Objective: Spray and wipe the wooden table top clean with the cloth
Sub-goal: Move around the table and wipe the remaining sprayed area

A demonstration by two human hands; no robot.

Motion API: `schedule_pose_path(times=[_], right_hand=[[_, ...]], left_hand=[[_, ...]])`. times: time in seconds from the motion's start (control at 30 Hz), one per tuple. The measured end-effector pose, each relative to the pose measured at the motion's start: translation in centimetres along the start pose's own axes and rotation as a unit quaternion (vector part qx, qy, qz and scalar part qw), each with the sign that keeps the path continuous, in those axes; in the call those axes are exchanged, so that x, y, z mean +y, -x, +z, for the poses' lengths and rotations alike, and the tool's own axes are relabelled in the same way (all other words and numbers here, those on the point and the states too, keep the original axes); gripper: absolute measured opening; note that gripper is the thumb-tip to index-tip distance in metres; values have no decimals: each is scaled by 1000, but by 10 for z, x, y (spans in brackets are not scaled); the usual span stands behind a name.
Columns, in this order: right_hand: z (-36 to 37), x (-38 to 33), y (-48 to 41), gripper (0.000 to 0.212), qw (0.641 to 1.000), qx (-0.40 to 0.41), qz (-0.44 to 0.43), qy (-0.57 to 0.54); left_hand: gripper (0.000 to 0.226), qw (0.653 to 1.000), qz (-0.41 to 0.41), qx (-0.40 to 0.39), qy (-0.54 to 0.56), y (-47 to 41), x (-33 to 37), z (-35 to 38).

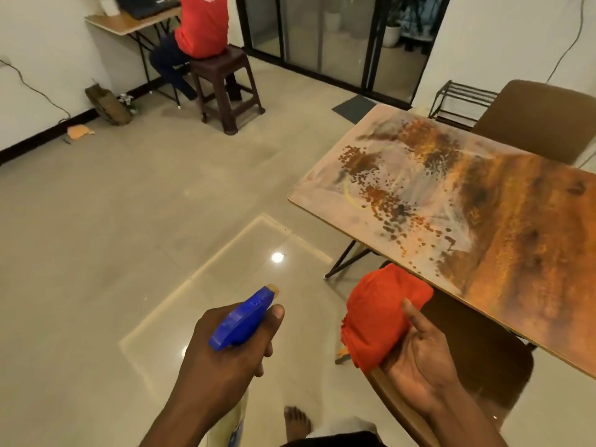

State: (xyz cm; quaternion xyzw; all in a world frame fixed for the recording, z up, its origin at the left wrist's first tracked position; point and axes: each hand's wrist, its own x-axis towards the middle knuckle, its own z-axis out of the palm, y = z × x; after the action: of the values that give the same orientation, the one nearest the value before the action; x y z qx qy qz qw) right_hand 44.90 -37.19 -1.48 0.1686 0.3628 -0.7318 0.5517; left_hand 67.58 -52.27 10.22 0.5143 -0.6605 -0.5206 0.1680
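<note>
The wooden table top fills the right side, orange-brown with a pale dusty film and dark wet spots over its left half. My left hand is closed around a spray bottle with a blue trigger head, held low over the floor to the left of the table, nozzle pointing up and right. My right hand grips a bunched red-orange cloth just below the table's near edge, not touching the top.
A brown chair stands under the table's near edge, another brown chair behind the far edge. A person in a red top sits on a dark stool at a wall desk at the back left. My bare foot is on the tiled floor.
</note>
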Motion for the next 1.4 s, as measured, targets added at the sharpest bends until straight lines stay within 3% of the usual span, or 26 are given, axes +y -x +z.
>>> schedule_pose_path(times=[0.47, 0.63, 0.87, 1.0, 1.07, 1.2, 1.3, 1.4], right_hand=[[124, 3, -120, 57, 982, 128, -138, -6], [155, 18, -133, 52, 955, 198, -215, -56], [163, 3, -143, 49, 902, 327, -267, -94], [126, -30, -136, 53, 855, 424, -295, -59], [94, -58, -137, 58, 824, 487, -288, 19], [16, -132, -158, 49, 688, 606, -282, 284], [-51, -169, -184, 60, 618, 622, -182, 445], [-73, -180, -229, 69, 600, 578, -65, 549]], left_hand=[[48, 982, 99, -154, -54, -243, 49, -48], [48, 954, 132, -251, -96, -321, 70, -48], [53, 919, 154, -323, -166, -396, 92, -13], [58, 890, 170, -368, -207, -419, 95, 24], [58, 884, 168, -376, -222, -430, 96, 45], [51, 874, 152, -400, -231, -453, 108, 82], [44, 880, 146, -390, -228, -466, 125, 101], [37, 887, 154, -376, -222, -482, 149, 118]])
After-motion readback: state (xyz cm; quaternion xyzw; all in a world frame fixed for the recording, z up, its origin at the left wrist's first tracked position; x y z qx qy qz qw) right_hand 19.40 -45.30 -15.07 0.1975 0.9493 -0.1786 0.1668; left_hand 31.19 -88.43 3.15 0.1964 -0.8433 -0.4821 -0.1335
